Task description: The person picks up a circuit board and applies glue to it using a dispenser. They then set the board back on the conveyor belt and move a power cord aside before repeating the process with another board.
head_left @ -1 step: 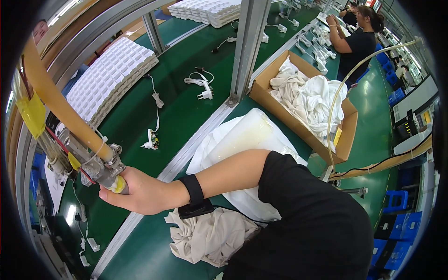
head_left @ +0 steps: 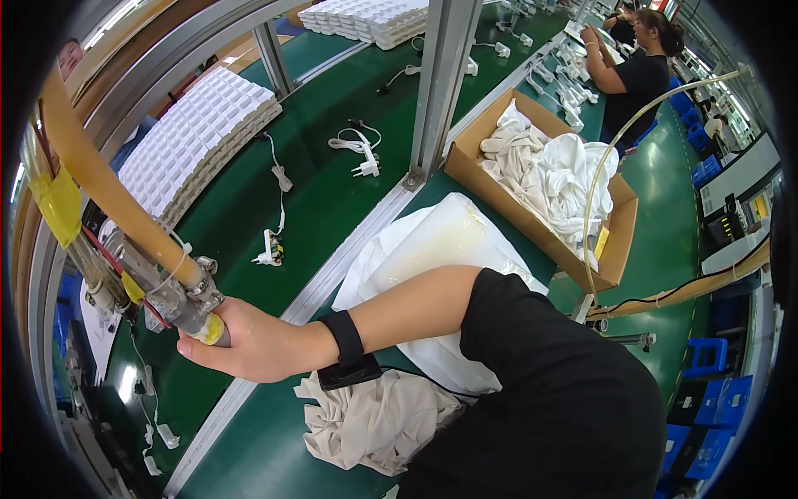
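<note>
My right hand [head_left: 253,341] reaches across to the left, with a black strap [head_left: 342,341] and a small dark device at the wrist. Its fingers are wrapped round the lower end of a hose fitting [head_left: 170,301], a grey tube with metal clamps and yellow tape. A thick tan hose [head_left: 125,187] runs down into this fitting from the upper left. Beneath the forearm lie a crumpled beige cloth [head_left: 374,424] and a white padded sheet [head_left: 432,241] with yellowish stains. My left hand is out of view.
Plugs with white cables [head_left: 363,154] lie on the green conveyor belt [head_left: 332,216], beside stacked white trays [head_left: 199,133]. A metal post [head_left: 445,91] rises at its edge. A cardboard box [head_left: 532,212] holds cloths. Further back a person [head_left: 640,75] works; blue crates [head_left: 715,403] stand right.
</note>
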Available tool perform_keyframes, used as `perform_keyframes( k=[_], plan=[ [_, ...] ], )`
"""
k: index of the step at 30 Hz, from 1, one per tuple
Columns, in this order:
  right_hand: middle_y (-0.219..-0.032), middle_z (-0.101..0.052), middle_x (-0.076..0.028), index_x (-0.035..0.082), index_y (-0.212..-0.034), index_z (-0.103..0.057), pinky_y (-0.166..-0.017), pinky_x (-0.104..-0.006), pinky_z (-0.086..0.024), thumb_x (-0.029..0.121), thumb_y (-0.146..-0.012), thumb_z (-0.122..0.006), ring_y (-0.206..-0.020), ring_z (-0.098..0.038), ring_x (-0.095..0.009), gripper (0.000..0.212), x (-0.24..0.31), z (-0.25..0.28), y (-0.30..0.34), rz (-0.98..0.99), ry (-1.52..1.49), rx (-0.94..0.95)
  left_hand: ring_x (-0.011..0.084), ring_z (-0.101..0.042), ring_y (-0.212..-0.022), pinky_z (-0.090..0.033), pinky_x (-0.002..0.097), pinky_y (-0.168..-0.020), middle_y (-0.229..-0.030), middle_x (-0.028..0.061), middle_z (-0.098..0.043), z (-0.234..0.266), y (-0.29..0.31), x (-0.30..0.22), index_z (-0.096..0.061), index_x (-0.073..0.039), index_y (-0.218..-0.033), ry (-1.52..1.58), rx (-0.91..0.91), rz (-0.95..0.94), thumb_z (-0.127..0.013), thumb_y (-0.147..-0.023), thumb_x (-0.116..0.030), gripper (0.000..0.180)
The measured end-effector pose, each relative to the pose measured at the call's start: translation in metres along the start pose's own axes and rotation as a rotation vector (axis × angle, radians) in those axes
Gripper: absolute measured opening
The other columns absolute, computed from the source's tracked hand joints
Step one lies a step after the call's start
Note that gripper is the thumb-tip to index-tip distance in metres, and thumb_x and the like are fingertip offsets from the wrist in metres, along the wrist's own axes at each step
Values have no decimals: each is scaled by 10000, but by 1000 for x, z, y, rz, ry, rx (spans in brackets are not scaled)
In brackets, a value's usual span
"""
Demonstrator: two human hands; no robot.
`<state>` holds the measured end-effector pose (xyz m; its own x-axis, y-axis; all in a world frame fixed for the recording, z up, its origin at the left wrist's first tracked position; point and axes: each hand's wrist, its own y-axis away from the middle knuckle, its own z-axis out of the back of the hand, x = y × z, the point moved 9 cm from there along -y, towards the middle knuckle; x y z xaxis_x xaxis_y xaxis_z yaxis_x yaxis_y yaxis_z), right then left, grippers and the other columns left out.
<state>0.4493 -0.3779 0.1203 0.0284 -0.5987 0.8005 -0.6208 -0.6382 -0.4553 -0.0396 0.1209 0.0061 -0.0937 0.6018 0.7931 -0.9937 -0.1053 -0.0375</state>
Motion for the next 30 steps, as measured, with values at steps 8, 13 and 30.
perform_keyframes(
  k=[8, 13, 30],
  plan=[
    [-736, -468, 21, 64, -893, -508, -624, -244, -386, 148, -911, -552, -667, -419, -69, 97, -1, 0, -2, 76, 37, -48, 314, -502, -1099, -263, 433, -1064, -1075, 120, -607, 2, 9, 4, -636, -7, -973, 91, -78, 27, -455, -837, -143, 265],
    [-757, -475, 23, 65, -908, -508, -636, -245, -392, 140, -910, -551, -682, -425, -68, 87, -6, -3, -2, 19, 29, -8, 310, -503, -1097, -270, 427, -1057, -1079, 121, -604, 12, 13, 8, -630, -7, -984, 142, -126, 41, -459, -839, -140, 261],
    [-802, -476, 25, 69, -924, -494, -661, -237, -391, 119, -908, -552, -715, -425, -66, 78, -11, -6, -4, 16, 13, 1, 296, -506, -1091, -293, 408, -1035, -1094, 123, -591, 30, 1, -10, -610, -6, -1019, 357, -318, 90, -473, -847, -129, 253]
  ],
)
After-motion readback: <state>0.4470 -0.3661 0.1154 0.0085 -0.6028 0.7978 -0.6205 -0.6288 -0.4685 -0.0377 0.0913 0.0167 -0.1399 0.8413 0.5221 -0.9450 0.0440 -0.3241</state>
